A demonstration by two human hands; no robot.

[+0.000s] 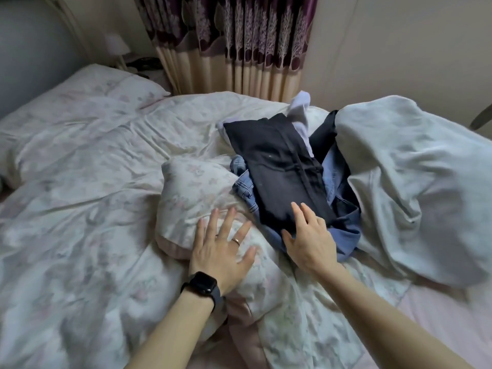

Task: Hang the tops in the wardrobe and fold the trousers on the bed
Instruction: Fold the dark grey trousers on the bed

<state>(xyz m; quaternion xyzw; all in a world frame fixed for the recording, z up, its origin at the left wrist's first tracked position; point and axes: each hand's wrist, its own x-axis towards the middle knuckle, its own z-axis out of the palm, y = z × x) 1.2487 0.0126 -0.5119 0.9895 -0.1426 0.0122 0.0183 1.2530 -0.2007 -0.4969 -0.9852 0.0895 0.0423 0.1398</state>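
Black trousers (282, 169) folded lengthwise atop blue denim (245, 187); right hand (310, 238) flat on them.

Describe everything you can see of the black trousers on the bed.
The black trousers look like plain matte cloth, seemingly folded into a long strip with a raised seam along it. They lie on top of other clothes on the bed, slanting from far left to near right. Beneath them lies blue denim, at the far end pale cloth. The right hand rests open on their near end.

Head view, downward over bed (80, 161)
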